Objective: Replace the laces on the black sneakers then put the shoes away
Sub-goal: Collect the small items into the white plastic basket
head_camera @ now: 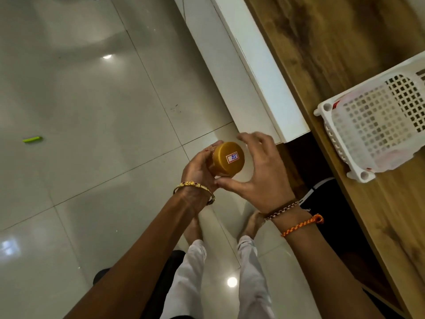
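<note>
Your left hand [199, 168] leads back to a wrist with a gold bangle [194, 188] set with small dark red stones, and both your forearms are bare, with no sleeves showing. Behind your right hand [264, 166] sit a brown-and-white beaded bracelet [281, 210] and a braided orange thread band [302, 225] knotted at one end. You wear pale white trousers [195, 272], and your feet are bare.

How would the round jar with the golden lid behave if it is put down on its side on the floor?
The jar looks cylindrical, so it would probably roll on the glossy tiled floor. It appears rigid and smooth, perhaps slippery. The left hand grips it easily, suggesting modest weight.
</note>
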